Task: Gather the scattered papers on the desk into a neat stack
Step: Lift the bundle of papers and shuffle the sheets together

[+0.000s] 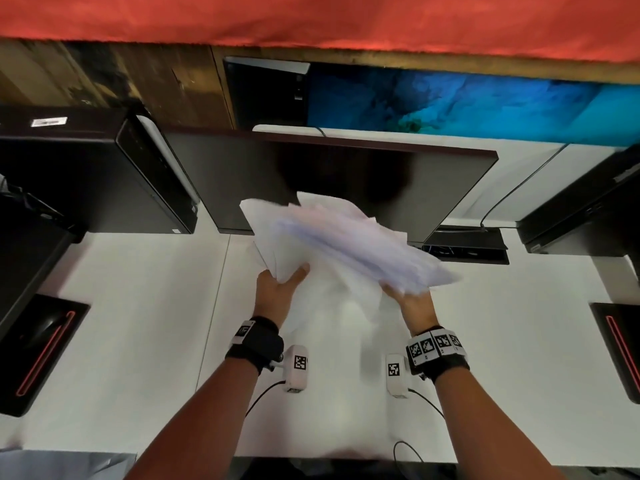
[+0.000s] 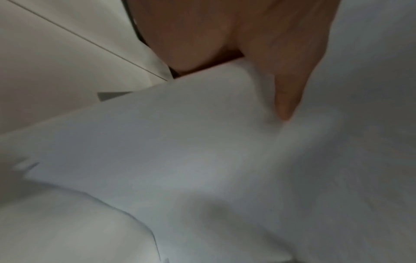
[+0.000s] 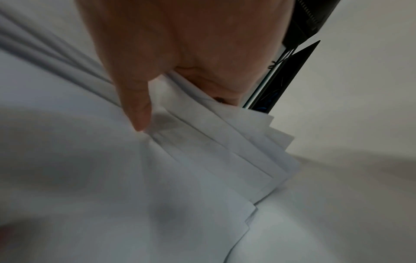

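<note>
Spanning white desk (image 1: 138, 341), dark monitor (image 1: 346, 181), red cloth (image 1: 311, 19)

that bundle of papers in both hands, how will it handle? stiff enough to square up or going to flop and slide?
Probably floppy: the papers bow between the left hand and right hand. Likely to slide: in the right wrist view the sheet edges are fanned in steps, not flush. Seemingly light, since each hand holds only a near edge with a thumb on top.

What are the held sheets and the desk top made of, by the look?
Sheets: thin white paper, matte; they bend and fan into offset edges between the left hand and right hand. Desk top: smooth white, low sheen, with a straight panel seam; probably laminate, can't confirm.
</note>
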`<act>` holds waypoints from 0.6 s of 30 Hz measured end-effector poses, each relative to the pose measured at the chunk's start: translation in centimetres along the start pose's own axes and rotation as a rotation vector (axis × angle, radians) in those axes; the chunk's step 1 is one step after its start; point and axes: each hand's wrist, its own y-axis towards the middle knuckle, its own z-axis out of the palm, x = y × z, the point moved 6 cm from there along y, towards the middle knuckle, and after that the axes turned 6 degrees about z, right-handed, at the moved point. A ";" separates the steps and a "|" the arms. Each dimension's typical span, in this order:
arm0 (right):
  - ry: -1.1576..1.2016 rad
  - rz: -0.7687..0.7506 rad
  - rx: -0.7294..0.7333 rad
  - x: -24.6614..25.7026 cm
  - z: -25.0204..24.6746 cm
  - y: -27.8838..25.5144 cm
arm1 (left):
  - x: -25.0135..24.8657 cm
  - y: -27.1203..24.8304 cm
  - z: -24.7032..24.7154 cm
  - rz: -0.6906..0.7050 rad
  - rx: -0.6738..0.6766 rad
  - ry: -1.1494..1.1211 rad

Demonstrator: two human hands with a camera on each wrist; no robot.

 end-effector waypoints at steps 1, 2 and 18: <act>0.096 -0.063 -0.008 0.2 0.2 0.0 | -0.6 -0.4 0.0 0.008 -0.013 0.045; 0.175 -0.044 0.000 0.2 0.5 -0.5 | -0.5 -0.6 -0.1 0.014 -0.020 0.036; 0.252 -0.049 0.209 -0.8 -1.8 -0.5 | 0.8 0.0 -1.7 -0.166 0.169 0.004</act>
